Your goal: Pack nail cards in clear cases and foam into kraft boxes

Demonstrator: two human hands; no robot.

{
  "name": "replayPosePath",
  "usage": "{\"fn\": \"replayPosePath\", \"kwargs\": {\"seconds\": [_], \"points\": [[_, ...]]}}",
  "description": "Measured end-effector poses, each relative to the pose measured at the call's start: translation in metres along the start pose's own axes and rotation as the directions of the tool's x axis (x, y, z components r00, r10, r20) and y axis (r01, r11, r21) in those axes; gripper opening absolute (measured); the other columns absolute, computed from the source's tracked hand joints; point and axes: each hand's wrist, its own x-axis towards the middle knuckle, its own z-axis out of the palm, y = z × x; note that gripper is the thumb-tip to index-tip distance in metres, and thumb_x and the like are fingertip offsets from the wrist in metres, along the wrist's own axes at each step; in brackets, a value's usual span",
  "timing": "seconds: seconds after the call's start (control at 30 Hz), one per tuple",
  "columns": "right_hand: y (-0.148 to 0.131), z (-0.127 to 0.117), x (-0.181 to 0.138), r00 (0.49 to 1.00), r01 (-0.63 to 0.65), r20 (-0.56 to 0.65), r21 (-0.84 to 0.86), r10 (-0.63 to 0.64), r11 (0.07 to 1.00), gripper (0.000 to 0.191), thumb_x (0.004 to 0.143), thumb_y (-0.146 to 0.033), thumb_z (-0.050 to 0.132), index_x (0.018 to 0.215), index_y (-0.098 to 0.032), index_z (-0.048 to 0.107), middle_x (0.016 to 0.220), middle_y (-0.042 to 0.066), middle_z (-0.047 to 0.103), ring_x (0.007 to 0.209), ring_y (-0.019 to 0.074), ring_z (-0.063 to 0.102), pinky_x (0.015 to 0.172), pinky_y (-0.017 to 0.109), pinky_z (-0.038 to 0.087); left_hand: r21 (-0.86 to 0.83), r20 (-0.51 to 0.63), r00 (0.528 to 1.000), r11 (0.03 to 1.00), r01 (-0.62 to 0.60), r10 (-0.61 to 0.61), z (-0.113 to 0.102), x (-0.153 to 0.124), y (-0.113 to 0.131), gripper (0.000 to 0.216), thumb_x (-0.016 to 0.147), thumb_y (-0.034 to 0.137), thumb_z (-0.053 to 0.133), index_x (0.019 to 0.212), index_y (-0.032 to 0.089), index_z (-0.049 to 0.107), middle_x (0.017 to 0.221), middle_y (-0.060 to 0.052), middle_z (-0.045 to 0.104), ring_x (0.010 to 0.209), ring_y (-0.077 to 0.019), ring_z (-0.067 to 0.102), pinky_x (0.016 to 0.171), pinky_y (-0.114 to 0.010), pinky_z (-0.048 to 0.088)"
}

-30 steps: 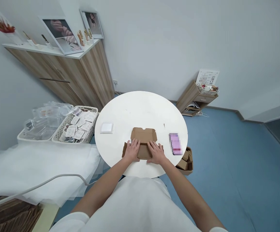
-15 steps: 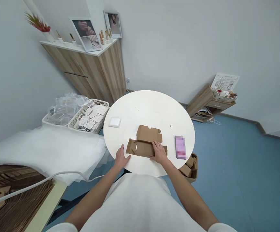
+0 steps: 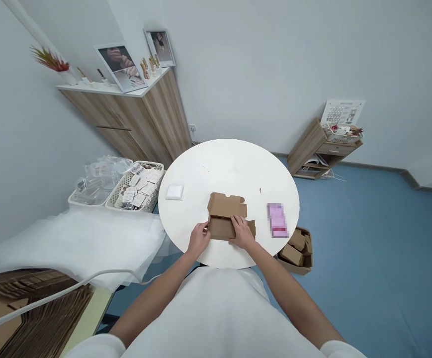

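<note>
A brown cardboard box blank [image 3: 225,215] lies partly folded on the round white table [image 3: 230,169], near its front edge. My left hand [image 3: 199,238] pinches the blank's left end, which stands folded up. My right hand [image 3: 241,232] lies flat on the blank's right half, fingers spread and pressing it down. A small white square pad [image 3: 174,192] sits to the left on the table. A pink phone [image 3: 277,220] lies to the right of the blank.
Two white baskets [image 3: 141,206] of cards and clear plastic cases stand left of the table on a white-covered bed [image 3: 70,238]. An open carton of small cardboard boxes [image 3: 296,251] sits on the blue floor at the right. Flat cardboard sheets [image 3: 25,318] are stacked at lower left.
My left hand has come back from the table edge and now grips the blank's left end, which has been folded up and inward. My right hand stays on the blank.
</note>
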Motion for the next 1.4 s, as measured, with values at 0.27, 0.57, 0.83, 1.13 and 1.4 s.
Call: {"fn": "replayPosePath", "kwargs": {"seconds": [0.27, 0.57, 0.83, 1.13, 1.4], "points": [[-0.006, 0.003, -0.003, 1.0, 0.006, -0.026, 0.002, -0.006, 1.0, 0.102, 0.053, -0.033, 0.071, 0.136, -0.02, 0.013, 0.139, 0.01, 0.024, 0.128, 0.0292, 0.014, 0.098, 0.042, 0.027, 0.161, 0.031, 0.999, 0.987, -0.014, 0.009, 0.007, 0.0, -0.003, 0.034, 0.073, 0.033, 0.052, 0.102, 0.016, 0.054, 0.113, -0.012, 0.05, 0.11, -0.0237, 0.045, 0.086, -0.036, 0.042], [-0.013, 0.011, -0.008, 0.998, 0.067, -0.006, 0.006, -0.067, 0.998, 0.108, 0.053, -0.035, 0.071, 0.137, -0.022, 0.006, 0.142, 0.009, 0.018, 0.13, 0.0288, 0.011, 0.101, 0.044, 0.023, 0.188, 0.126, 0.979, 0.973, 0.136, -0.161, -0.007, 0.025, -0.013, 0.035, 0.078, 0.025, 0.047, 0.11, 0.015, 0.041, 0.099, -0.008, 0.062, 0.084, -0.0171, 0.06, 0.067, -0.027, 0.042], [-0.015, 0.006, -0.016, 0.992, 0.113, 0.054, 0.016, -0.114, 0.993, 0.112, 0.053, -0.041, 0.072, 0.138, -0.019, 0.002, 0.145, 0.009, 0.012, 0.132, 0.0276, 0.004, 0.105, 0.042, 0.015, 0.344, 0.31, 0.936, 0.937, 0.054, -0.168, -0.019, 0.032, -0.021, 0.019, 0.077, 0.027, 0.043, 0.083, 0.016, 0.057, 0.084, -0.008, 0.066, 0.08, -0.0211, 0.061, 0.06, -0.026, 0.041], [-0.02, 0.012, -0.02, 0.998, 0.055, 0.042, 0.023, -0.056, 0.998, 0.11, 0.056, -0.035, 0.071, 0.138, -0.021, -0.001, 0.145, 0.008, 0.012, 0.132, 0.0258, 0.002, 0.106, 0.042, 0.013, 0.402, 0.335, 0.929, 0.915, 0.008, -0.155, -0.012, 0.032, -0.022, 0.019, 0.073, 0.02, 0.045, 0.084, 0.013, 0.058, 0.084, -0.014, 0.063, 0.078, -0.0253, 0.059, 0.06, -0.03, 0.04], [-0.017, 0.013, -0.016, 0.996, 0.07, 0.046, 0.021, -0.071, 0.997, 0.112, 0.055, -0.035, 0.072, 0.138, -0.021, -0.002, 0.145, 0.008, 0.01, 0.132, 0.0266, 0.002, 0.106, 0.041, 0.014, 0.099, 0.415, 0.901, 0.979, -0.181, 0.125, -0.036, 0.026, -0.029, 0.096, 0.06, 0.047, 0.065, 0.134, 0.019, 0.013, 0.118, -0.012, 0.05, 0.096, -0.0233, 0.055, 0.073, -0.029, 0.042]]}}
